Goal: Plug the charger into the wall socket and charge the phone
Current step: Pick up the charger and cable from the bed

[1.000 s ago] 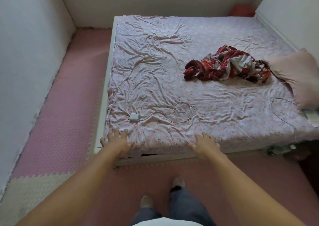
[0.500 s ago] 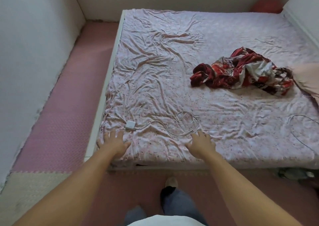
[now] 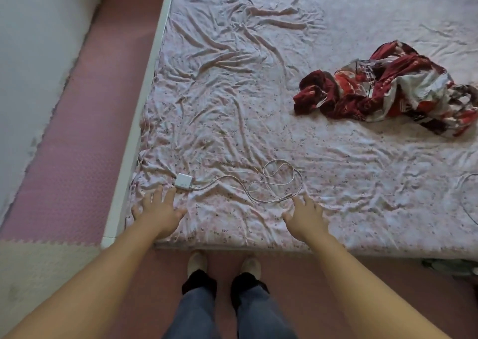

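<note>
On bed (image 3: pixel 258 92): charger (image 3: pixel 183 181), coiled cable (image 3: pixel 279 180); both hands empty.

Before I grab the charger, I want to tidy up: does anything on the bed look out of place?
The red patterned cloth lies crumpled on the right of the bed, whose sheet is badly wrinkled. The charger sits near the left corner, its cable in loose loops. Both hands are empty. No phone is in view.
</note>
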